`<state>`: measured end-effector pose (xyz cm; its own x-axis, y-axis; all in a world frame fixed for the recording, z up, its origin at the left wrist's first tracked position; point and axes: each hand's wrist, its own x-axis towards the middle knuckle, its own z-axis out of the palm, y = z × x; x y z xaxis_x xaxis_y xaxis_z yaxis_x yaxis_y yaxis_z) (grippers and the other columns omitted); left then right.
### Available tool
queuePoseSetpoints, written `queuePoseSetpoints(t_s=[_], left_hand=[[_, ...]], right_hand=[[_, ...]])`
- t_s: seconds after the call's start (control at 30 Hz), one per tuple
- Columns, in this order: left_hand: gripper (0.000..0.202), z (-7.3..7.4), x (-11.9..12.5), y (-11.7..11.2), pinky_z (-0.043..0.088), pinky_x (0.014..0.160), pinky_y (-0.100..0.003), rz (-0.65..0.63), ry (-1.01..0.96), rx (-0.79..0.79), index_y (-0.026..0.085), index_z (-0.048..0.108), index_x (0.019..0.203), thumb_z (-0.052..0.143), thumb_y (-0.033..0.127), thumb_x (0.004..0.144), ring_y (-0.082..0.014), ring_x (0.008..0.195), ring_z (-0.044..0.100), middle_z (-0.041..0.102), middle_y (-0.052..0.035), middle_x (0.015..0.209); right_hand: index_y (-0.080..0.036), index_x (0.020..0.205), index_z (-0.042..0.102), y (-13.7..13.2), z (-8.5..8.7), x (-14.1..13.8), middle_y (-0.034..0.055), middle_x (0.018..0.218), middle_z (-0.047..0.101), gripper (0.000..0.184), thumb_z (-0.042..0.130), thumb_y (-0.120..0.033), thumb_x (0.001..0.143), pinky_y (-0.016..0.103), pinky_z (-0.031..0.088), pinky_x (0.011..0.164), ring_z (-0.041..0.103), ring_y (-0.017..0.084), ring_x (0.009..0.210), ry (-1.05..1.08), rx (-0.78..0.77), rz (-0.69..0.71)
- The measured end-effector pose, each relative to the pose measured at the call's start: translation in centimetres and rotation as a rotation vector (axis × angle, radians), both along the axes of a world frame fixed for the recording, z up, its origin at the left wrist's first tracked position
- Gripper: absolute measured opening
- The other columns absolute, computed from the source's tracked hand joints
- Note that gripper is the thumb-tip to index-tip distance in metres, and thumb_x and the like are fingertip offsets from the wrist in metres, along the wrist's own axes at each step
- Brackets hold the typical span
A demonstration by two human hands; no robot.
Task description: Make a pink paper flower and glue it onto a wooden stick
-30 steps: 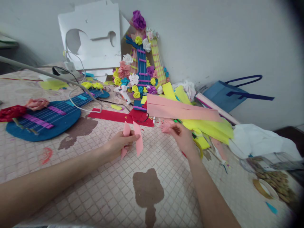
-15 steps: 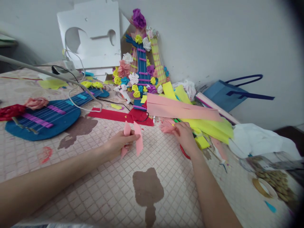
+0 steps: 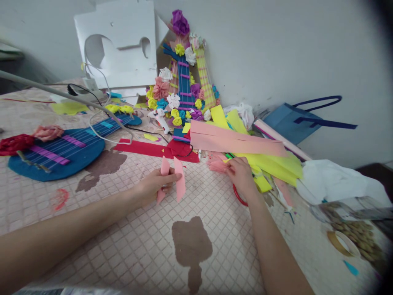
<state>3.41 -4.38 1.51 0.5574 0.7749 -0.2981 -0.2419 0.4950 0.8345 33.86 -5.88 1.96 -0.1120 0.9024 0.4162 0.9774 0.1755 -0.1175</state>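
Note:
My left hand (image 3: 158, 184) is closed around pink crepe paper pieces (image 3: 180, 180), which stand upright between thumb and fingers above the table. Further right, my right hand (image 3: 242, 174) has its fingertips pinched at the edge of a small bunch of pink paper strips (image 3: 217, 165) lying on the table. Red-handled scissors (image 3: 239, 196) lie partly under that hand, their blades hidden. Behind it, a long pink paper sheet (image 3: 233, 138) rests over yellow crepe paper (image 3: 276, 166).
A blue guitar-shaped craft (image 3: 82, 153) lies at left, with a white cable (image 3: 61, 88) crossing above it. A glue gun (image 3: 159, 120), red paper strip (image 3: 144, 149) and flower-covered guitar crafts (image 3: 186, 82) sit behind. A white plastic bag (image 3: 334, 184) and tape roll (image 3: 342, 243) lie at right.
My right hand has shifted slightly at the pink paper strips, which look more bunched together. My left hand keeps its hold, almost still. The whole view has moved a little.

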Motion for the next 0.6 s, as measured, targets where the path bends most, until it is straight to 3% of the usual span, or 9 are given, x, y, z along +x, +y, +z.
queuePoseSetpoints(t_s=[0.17,0.27,0.4,0.5,0.6], left_hand=[[0.024,0.1,0.0,0.0,0.019,0.043,-0.019,0.009,0.020,-0.002,0.011,0.057,0.073,0.075,0.026,0.070,-0.0015,0.047,0.031,0.047,0.0029,0.063],[0.023,0.2,0.0,-0.1,0.019,0.043,-0.019,0.009,0.015,0.010,0.012,0.058,0.073,0.075,0.026,0.070,-0.0020,0.047,0.031,0.047,0.0026,0.063],[0.022,0.1,0.0,0.0,0.019,0.043,-0.019,0.001,0.016,0.021,0.012,0.059,0.074,0.074,0.026,0.071,-0.0025,0.047,0.031,0.047,0.0023,0.061],[0.021,-0.1,-0.1,0.0,0.020,0.043,-0.019,-0.010,0.013,0.030,0.012,0.059,0.077,0.073,0.027,0.072,-0.0025,0.049,0.033,0.049,0.0017,0.064],[0.021,-0.3,-0.1,0.1,0.020,0.043,-0.019,-0.022,0.004,0.034,0.012,0.059,0.076,0.073,0.027,0.073,-0.0023,0.048,0.032,0.047,0.0028,0.064]], right_hand=[[-0.019,0.078,0.064,-0.3,0.4,-0.4,0.0073,0.082,0.066,0.010,0.054,-0.022,0.079,0.039,0.044,0.076,0.055,0.023,0.081,0.324,0.028,0.003],[-0.019,0.086,0.063,-0.5,0.4,-1.3,0.0048,0.081,0.065,0.013,0.058,-0.029,0.078,0.034,0.046,0.069,0.058,0.019,0.073,0.676,-0.026,-0.022],[-0.022,0.100,0.060,-0.7,0.6,-3.4,-0.0007,0.079,0.062,0.031,0.068,-0.031,0.071,0.030,0.046,0.072,0.059,0.015,0.073,1.187,-0.179,0.061],[-0.023,0.090,0.063,-1.0,0.7,-5.4,-0.0010,0.084,0.062,0.031,0.075,-0.033,0.063,0.027,0.046,0.073,0.058,0.013,0.078,1.416,-0.289,0.062],[-0.022,0.078,0.063,-1.5,0.6,-7.7,-0.0027,0.077,0.059,0.027,0.078,-0.033,0.059,0.022,0.043,0.061,0.054,0.010,0.068,1.522,-0.403,0.054]])
